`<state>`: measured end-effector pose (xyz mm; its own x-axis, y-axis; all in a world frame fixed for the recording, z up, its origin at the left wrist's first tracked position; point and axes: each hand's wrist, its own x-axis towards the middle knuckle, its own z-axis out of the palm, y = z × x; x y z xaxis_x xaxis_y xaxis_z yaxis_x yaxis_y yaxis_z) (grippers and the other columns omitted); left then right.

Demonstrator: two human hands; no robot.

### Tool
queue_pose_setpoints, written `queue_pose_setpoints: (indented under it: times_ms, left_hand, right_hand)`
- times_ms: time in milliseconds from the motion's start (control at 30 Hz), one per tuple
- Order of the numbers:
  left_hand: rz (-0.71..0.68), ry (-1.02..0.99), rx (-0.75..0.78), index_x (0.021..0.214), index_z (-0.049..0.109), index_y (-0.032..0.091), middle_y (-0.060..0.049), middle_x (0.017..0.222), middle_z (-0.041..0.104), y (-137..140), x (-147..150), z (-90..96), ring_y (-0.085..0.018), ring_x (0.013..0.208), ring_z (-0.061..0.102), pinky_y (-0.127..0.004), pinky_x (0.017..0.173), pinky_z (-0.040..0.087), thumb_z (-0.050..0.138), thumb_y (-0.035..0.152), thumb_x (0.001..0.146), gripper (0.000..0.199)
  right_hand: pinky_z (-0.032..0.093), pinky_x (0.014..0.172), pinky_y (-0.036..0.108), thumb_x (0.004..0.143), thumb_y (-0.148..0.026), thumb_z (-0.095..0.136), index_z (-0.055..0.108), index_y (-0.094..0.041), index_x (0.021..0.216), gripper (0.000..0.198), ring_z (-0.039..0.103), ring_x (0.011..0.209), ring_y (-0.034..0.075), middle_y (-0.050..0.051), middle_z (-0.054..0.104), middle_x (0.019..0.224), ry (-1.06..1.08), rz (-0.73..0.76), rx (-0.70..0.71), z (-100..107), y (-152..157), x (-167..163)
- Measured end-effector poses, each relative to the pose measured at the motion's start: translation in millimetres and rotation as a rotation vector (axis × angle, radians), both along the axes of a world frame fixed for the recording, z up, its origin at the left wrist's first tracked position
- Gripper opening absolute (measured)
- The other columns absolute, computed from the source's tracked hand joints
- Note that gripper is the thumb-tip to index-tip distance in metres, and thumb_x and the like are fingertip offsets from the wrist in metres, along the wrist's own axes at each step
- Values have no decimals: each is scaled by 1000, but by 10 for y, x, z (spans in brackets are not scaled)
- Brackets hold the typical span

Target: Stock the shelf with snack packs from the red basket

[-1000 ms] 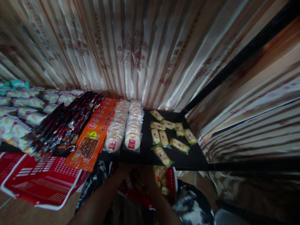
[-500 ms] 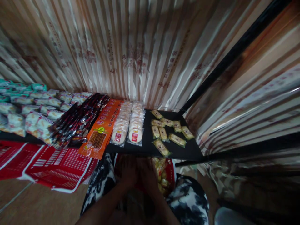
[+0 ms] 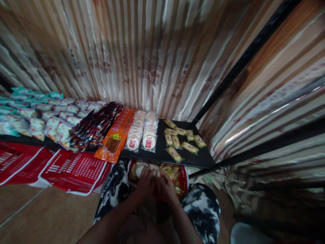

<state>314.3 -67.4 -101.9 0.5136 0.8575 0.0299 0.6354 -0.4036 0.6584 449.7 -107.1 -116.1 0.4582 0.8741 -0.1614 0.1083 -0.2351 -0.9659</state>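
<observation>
Low between my knees, a red basket holds wrapped snacks in its dim inside. My left hand reaches into it, its fingers bent over white packets of rice crackers. Close beside it, my right hand has its fingers curled at the right end of the same white packets. Its fingertips are partly in shadow. Yellow wrapped snacks lie in the basket to the right of my right hand. On the black shelf above, two rows of rice crackers stand beside loose yellow-wrapped bars.
Left along the shelf lie an orange snack bag, dark shiny packets and many white and green bags. Red baskets stand below on the left. A black post slants up at the right before striped sheeting.
The view has shifted, so the shelf goods sit slightly higher and the left ones further right. My hands remain in the basket; white packets now show at the fingers.
</observation>
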Motion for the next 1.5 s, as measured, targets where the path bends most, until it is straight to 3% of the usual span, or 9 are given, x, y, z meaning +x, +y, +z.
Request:
queue_pose_setpoints:
  times_ms: [200, 367, 633, 767, 1000, 1167, 1267, 1400, 1500]
  left_hand:
    - [108, -353, -361, 128, 47, 14, -11, 136, 45, -51, 45, 104, -24, 128, 36, -39, 110, 26, 52, 22, 75, 54]
    - [121, -458, -540, 125, 47, 15, -4, 96, 67, -40, -4, 134, -17, 86, 62, -29, 80, 50, 59, 27, 73, 55]
    - [250, -710, -641, 120, 48, 14, -2, 85, 65, 110, -86, 185, -15, 74, 62, -25, 67, 49, 66, 21, 61, 62]
    - [328, -809, -654, 103, 56, 14, -2, 78, 66, 169, -126, 265, -16, 69, 62, -26, 63, 49, 68, 25, 59, 47]
    - [546, -947, -633, 85, 52, 17, -2, 74, 65, 175, -89, 403, -15, 67, 63, -24, 61, 49, 67, 37, 61, 34]
    - [611, -957, -611, 72, 50, 18, 2, 60, 59, 163, -33, 416, -13, 55, 57, -22, 52, 46, 69, 36, 59, 29]
    - [654, -946, -590, 79, 53, 17, 1, 67, 60, 179, -42, 404, -13, 56, 57, -24, 54, 47, 67, 33, 59, 29]
    - [705, -807, -352, 105, 52, 15, -7, 94, 59, 213, -125, 456, -16, 73, 60, -30, 68, 50, 55, 26, 66, 41]
    - [616, -661, -127, 113, 51, 13, -12, 106, 54, 239, -197, 556, -20, 87, 59, -36, 77, 50, 45, 23, 72, 42]
  right_hand:
    - [53, 71, 34, 65, -47, 61, 64, -17, 99, 45, 65, 92, 25, 8, 70, 98, 538, -31, -100, 357, -84, -44]
    - [53, 59, 28, 70, -46, 63, 65, -17, 90, 35, 68, 78, 22, 5, 72, 79, 745, -2, -192, 676, -110, -95]
    - [55, 66, 32, 77, -45, 61, 64, -13, 91, 35, 68, 80, 23, 9, 73, 81, 1006, 7, -171, 886, -7, -125]
    - [55, 70, 33, 79, -51, 56, 62, -14, 102, 44, 68, 84, 22, 10, 71, 97, 1066, 35, -76, 925, 31, -133]
    - [51, 85, 31, 61, -33, 78, 64, -19, 90, 36, 66, 88, 18, 4, 72, 94, 833, -55, 56, 835, 61, -342]
    - [53, 73, 31, 57, -36, 79, 63, -20, 91, 41, 67, 77, 18, 3, 71, 87, 593, -66, 43, 712, 179, -385]
    - [52, 67, 29, 61, -42, 74, 62, -20, 87, 36, 65, 73, 18, 2, 70, 82, 416, -44, 60, 753, 305, -298]
    - [48, 64, 28, 64, -48, 68, 61, -19, 83, 35, 60, 67, 17, 2, 67, 77, 188, 15, 89, 925, 533, -175]
    - [46, 62, 26, 66, -50, 65, 61, -18, 80, 35, 57, 65, 16, 1, 65, 73, 68, 89, 109, 1011, 719, -134]
